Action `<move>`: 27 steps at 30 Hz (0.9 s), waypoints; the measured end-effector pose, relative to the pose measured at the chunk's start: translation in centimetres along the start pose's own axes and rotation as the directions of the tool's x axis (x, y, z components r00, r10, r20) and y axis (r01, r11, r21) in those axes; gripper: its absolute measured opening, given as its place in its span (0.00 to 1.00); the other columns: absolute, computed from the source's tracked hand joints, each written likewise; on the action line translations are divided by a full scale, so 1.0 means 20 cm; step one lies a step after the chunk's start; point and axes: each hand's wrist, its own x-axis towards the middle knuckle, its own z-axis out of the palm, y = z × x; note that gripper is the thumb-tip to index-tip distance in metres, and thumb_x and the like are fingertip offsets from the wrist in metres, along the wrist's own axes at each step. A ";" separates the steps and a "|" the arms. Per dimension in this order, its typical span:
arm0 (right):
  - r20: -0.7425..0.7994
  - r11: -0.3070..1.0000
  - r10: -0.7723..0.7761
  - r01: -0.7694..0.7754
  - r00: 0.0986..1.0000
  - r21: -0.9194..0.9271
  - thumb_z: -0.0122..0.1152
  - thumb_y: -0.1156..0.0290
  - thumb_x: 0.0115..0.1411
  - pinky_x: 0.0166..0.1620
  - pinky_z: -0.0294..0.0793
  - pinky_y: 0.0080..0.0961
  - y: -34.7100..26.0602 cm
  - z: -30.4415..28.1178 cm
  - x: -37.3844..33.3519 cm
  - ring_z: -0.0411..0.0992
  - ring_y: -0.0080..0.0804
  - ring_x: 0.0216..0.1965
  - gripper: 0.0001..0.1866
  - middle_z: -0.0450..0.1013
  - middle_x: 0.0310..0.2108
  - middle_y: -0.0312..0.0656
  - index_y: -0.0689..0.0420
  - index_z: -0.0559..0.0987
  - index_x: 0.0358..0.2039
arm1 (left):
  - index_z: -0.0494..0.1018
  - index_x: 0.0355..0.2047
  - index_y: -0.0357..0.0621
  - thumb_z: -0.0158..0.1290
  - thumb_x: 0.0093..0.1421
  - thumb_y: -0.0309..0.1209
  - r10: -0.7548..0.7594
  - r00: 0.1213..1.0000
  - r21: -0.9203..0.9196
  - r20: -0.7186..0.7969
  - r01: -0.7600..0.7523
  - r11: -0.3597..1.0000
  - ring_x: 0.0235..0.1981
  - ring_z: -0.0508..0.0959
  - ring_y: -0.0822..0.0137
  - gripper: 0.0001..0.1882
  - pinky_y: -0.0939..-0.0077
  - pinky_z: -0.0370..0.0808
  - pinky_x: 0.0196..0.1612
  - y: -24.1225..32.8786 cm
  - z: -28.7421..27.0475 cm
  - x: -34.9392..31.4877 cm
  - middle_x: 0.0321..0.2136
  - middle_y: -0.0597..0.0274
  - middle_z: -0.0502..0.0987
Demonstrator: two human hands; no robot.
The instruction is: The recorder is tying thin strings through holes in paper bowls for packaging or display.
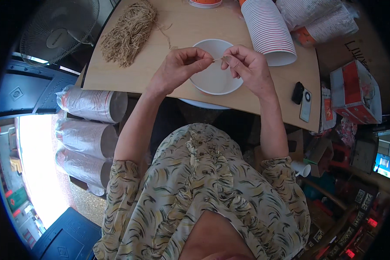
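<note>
Above the table (186, 26), my left hand (180, 67) and my right hand (251, 69) face each other, fingertips pinched. Between them runs a short, thin tan piece of string (217, 60), with an end in each pinch. Directly below is a round white paper tub (216, 82), its mouth facing up, near the table's front edge; my hands cover part of its rim. At the far left of the table lies a tangled bundle of tan string (130, 34), with a loose strand trailing toward my left hand.
A stack of nested paper tubs (271, 32) lies at the far right, with bagged stacks (320, 21) beyond. A phone (306, 106) and a small black object (297, 92) rest on the right. Wrapped tub stacks (89, 136) and a fan (58, 37) stand left.
</note>
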 end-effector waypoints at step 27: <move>-0.056 0.994 -0.033 0.027 0.998 -0.103 0.55 0.75 0.70 0.28 0.72 0.16 -0.05 0.10 0.04 0.69 0.17 0.24 0.06 0.79 0.29 0.40 0.65 0.76 0.41 | 0.79 0.43 0.37 0.58 0.67 0.28 0.186 0.974 0.163 -0.126 -0.165 0.973 0.35 0.76 0.79 0.08 0.82 0.74 0.40 -0.09 0.02 -0.05 0.34 0.68 0.81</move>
